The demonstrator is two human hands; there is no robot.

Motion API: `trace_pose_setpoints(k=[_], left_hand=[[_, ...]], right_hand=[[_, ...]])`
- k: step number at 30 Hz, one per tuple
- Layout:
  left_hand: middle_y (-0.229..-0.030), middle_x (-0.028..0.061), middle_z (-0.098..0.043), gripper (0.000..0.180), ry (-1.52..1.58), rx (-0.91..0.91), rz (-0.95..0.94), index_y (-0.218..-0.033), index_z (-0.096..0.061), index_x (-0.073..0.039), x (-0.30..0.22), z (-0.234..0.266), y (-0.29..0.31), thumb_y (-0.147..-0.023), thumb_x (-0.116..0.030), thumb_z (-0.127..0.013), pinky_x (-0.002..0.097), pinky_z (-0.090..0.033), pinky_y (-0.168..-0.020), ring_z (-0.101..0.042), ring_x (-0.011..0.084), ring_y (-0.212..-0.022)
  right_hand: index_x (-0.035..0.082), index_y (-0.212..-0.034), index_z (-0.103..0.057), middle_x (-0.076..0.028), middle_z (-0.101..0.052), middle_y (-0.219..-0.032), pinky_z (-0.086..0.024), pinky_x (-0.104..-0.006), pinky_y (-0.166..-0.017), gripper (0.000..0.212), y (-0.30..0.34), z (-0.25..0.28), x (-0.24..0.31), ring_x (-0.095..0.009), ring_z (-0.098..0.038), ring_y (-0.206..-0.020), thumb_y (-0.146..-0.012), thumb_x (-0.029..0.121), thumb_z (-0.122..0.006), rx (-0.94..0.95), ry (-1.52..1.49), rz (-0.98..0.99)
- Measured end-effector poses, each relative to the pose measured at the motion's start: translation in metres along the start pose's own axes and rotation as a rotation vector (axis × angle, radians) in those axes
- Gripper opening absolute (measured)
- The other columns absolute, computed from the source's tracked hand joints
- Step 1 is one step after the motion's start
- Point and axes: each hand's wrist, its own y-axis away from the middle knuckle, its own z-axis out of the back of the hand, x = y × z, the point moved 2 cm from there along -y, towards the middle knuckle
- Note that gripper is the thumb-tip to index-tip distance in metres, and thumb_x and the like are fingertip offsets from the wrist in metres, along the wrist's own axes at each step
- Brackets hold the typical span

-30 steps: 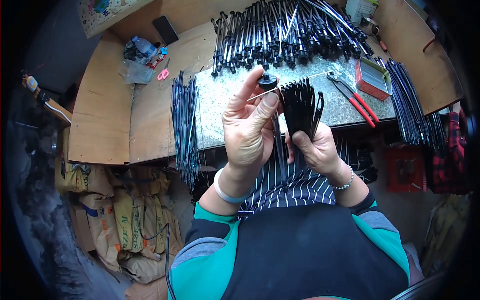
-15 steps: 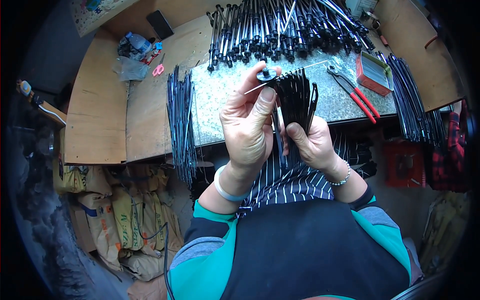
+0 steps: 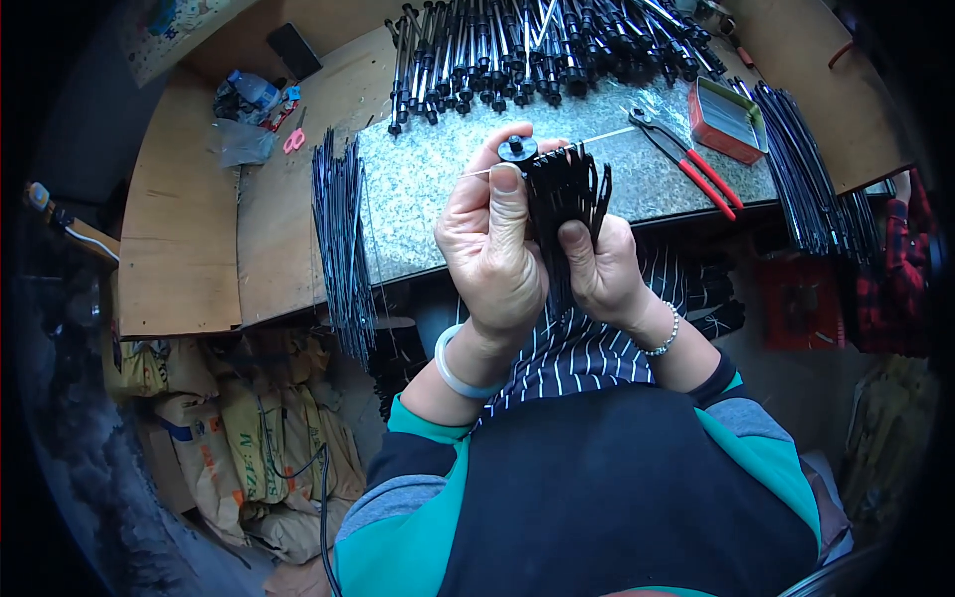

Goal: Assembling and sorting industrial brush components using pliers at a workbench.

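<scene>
Above my lap, at the front of the bench, both hands work close together. My left hand (image 3: 494, 234) pinches a black round fitting (image 3: 516, 149) with a small knob on top between thumb and fingers. A thin pale wire (image 3: 605, 135) runs past my left thumb and along the upper ends of a bundle of black umbrella ribs (image 3: 569, 189), its free end sticking out to the right. My right hand (image 3: 604, 264) is closed round that bundle, thumb pressed on the front. The ribs' upper ends fan out; their lower parts are mostly hidden by my hands.
Many metal shafts (image 3: 517, 60) with black fittings lie across the back. Black rib bundles (image 3: 343, 239) overhang the bench edge at left and right. Red-handled pliers (image 3: 696, 174) lie beside a red tin (image 3: 729, 124). Pink scissors (image 3: 294, 139) and a phone (image 3: 294, 50) lie at left.
The bench appears shifted slightly left and up in the picture. My left thumb has straightened against the fitting, and the rib bundle has come closer to it.
</scene>
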Motion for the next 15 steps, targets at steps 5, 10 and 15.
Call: trace_pose_setpoints(k=[5, 10, 15], left_hand=[[-0.112, 0.0166, -0.058, 0.037, 0.015, 0.014, 0.029, -0.121, -0.046, 0.003, 0.002, -0.005, 0.0, -0.098, -0.025, -0.039, 0.0262, -0.049, -0.085, -0.061, 0.0188, -0.091], [-0.112, 0.0157, -0.058, 0.038, 0.101, 0.06, 0.147, -0.12, -0.047, 0.002, 0.002, -0.006, -0.006, -0.099, -0.027, -0.036, 0.0263, -0.049, -0.083, -0.06, 0.0187, -0.094], [-0.104, 0.0149, -0.062, 0.036, 0.264, 0.211, 0.262, -0.118, -0.048, 0.004, 0.008, 0.012, -0.008, -0.096, -0.025, -0.046, 0.0236, -0.048, -0.08, -0.06, 0.0147, -0.088]], right_hand=[[-0.001, -0.102, -0.056, -0.011, -0.059, -0.078, -0.04, -0.03, -0.052, 0.026, 0.0, 0.0, 0.0, -0.017, -0.048, -0.055, -0.095, 0.021, -0.046, 0.003, -0.03, 0.01], [-0.001, -0.107, -0.055, -0.011, -0.059, -0.079, -0.041, -0.0298, -0.053, 0.027, -0.001, -0.001, -0.003, -0.017, -0.05, -0.056, -0.094, 0.023, -0.047, 0.04, -0.214, -0.013], [0.0, -0.106, -0.053, -0.01, -0.058, -0.077, -0.042, -0.03, -0.053, 0.027, -0.001, -0.003, -0.005, -0.018, -0.051, -0.055, -0.094, 0.024, -0.049, -0.037, -0.163, 0.066]])
